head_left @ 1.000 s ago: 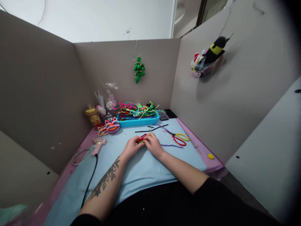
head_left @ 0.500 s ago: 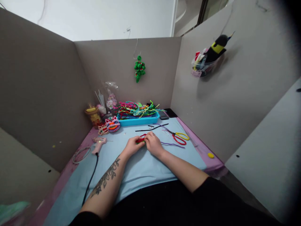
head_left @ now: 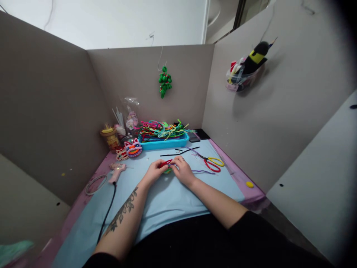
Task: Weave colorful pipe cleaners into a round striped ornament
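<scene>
Over the middle of the blue cloth, my left hand (head_left: pixel 153 172) grips a small pipe-cleaner piece (head_left: pixel 165 163) with red on top and some green below. The fingers of my right hand (head_left: pixel 183 173) pinch its right side. Parts of the piece are hidden behind the fingers. A purple pipe cleaner (head_left: pixel 205 171) stretches out to the right of my right hand; whether it joins the piece I cannot tell. Black pipe cleaners (head_left: pixel 184 152) lie just beyond my hands. Scissors with red and yellow handles (head_left: pixel 213 163) rest to the right, their blades pointing away from me.
A blue tray (head_left: pixel 164 144) of pipe cleaners stands at the back. Left of it are lion-head ornaments (head_left: pixel 134 148) and a brown-lidded cup (head_left: pixel 110 137). A pink glue gun (head_left: pixel 118 172) with its cord lies left. Grey partitions (head_left: pixel 189 82) enclose the table.
My hands have turned and parted slightly, so more of the red and green piece shows between them. My left hand has shifted a little left. The tools around have stayed put.
</scene>
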A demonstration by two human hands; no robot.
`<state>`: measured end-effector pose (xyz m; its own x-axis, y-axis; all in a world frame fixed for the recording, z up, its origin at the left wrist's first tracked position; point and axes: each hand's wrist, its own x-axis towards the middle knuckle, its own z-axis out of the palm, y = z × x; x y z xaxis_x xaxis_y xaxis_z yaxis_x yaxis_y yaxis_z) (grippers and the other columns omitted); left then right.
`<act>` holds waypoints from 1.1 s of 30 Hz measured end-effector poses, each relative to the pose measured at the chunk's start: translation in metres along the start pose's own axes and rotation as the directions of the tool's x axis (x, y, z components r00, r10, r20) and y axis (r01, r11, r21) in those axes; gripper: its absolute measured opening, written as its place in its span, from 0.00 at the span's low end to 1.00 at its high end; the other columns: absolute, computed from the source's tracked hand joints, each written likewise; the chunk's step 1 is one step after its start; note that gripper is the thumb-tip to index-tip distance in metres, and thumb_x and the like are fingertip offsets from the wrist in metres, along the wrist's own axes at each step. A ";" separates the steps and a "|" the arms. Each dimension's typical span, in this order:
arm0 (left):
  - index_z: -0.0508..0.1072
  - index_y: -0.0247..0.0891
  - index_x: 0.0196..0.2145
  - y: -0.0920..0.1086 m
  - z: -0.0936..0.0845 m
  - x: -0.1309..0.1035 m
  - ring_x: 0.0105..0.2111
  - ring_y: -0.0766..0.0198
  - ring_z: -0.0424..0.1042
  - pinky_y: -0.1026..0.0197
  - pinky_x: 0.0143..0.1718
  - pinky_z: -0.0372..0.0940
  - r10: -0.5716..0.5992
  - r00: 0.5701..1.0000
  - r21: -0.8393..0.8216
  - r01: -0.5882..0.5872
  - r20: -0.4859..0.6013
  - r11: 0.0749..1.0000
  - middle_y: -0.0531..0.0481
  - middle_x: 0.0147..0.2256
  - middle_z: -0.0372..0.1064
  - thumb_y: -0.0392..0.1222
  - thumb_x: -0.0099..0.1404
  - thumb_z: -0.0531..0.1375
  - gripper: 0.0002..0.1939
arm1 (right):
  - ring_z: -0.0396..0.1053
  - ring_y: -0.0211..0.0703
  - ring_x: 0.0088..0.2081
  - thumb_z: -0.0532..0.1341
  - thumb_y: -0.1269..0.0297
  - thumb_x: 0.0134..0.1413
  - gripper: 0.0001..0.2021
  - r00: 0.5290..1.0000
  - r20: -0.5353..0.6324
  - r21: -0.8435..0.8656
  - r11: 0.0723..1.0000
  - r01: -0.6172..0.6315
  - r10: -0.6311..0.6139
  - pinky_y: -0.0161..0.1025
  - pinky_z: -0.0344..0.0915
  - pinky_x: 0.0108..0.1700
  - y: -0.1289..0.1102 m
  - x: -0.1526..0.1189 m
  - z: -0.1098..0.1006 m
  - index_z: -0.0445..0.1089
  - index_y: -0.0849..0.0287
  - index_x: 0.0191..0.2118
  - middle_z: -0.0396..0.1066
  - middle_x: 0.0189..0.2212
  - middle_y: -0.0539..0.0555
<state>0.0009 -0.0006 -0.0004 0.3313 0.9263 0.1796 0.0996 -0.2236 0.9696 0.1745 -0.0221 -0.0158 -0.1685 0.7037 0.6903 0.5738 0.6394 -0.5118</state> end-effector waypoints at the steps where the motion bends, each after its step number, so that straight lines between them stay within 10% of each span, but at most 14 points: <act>1: 0.71 0.33 0.29 0.000 0.000 0.000 0.24 0.67 0.64 0.65 0.28 0.57 0.003 1.000 -0.001 -0.003 0.006 1.000 0.51 0.24 0.67 0.51 0.51 0.64 0.16 | 0.65 0.44 0.40 0.56 0.70 0.55 0.07 1.000 0.007 -0.002 1.000 0.009 -0.009 0.42 0.65 0.45 -0.001 0.000 0.000 0.68 0.56 0.39 0.63 0.37 0.56; 20: 0.69 0.34 0.28 0.002 0.004 0.001 0.27 0.65 0.63 0.64 0.31 0.58 0.091 0.996 0.339 -0.078 -0.024 0.938 0.52 0.25 0.67 0.45 0.57 0.55 0.10 | 0.63 0.43 0.36 0.53 0.72 0.57 0.06 0.991 0.062 -0.080 0.990 0.119 -0.114 0.40 0.62 0.41 -0.006 0.001 0.000 0.66 0.58 0.31 0.65 0.31 0.54; 33: 0.69 0.34 0.29 0.000 -0.001 0.001 0.26 0.67 0.63 0.65 0.30 0.58 0.043 0.999 0.207 -0.038 -0.017 0.978 0.53 0.25 0.66 0.49 0.56 0.59 0.13 | 0.65 0.43 0.37 0.54 0.71 0.57 0.06 0.994 0.052 -0.045 0.994 0.098 -0.095 0.39 0.63 0.41 -0.006 0.001 0.000 0.67 0.57 0.34 0.67 0.32 0.54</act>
<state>0.0000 0.0003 0.0003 0.3195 0.9208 0.2235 0.2785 -0.3167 0.9067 0.1707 -0.0253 -0.0122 -0.2636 0.6545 0.7086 0.5899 0.6906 -0.4185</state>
